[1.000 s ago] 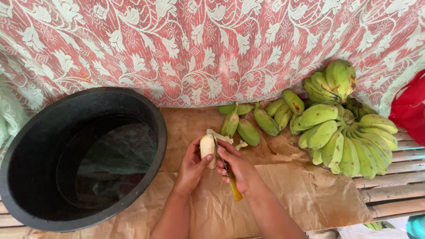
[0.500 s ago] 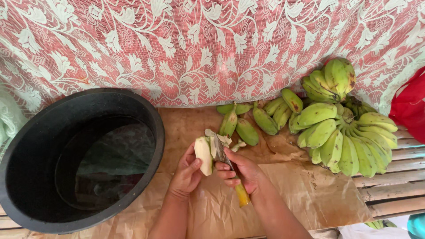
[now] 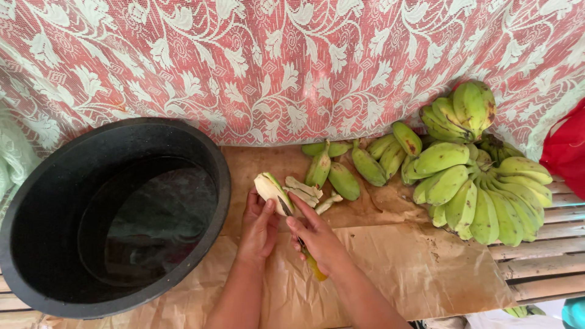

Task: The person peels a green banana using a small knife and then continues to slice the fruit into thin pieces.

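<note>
One black tub (image 3: 36, 201) stands on the slatted counter (image 3: 548, 262), and everything else is placed from it. The tub holds dark water, and nothing else shows in it.

Just right of the tub's rim, the two hands meet over one sheet of brown paper (image 3: 426, 268) that covers the counter. The left hand (image 3: 259, 226) is closed round one banana (image 3: 273, 192), part peeled, its pale flesh bare and a strip of green skin still on one side. The banana sits a little right of the tub's rim, raised above the paper. The right hand (image 3: 317, 234), further right of the tub, is clenched on one knife (image 3: 298, 234) with a yellow handle; its blade touches the banana's lower end.

Beyond the hands, right of the tub, a few pale peel strips (image 3: 304, 190) lie on the paper; their exact count cannot be told.

Further right again lie about six loose green bananas (image 3: 344, 181), close together and partly overlapping. Well to the right of the tub, one large bunch (image 3: 481, 195) of green bananas is heaped in several hands, too crowded to count.

One red-and-white lace cloth (image 3: 292, 67) hangs behind the tub and runs the whole width. At the far right edge, well away from the tub, is one red thing (image 3: 570, 152), only partly in view.
</note>
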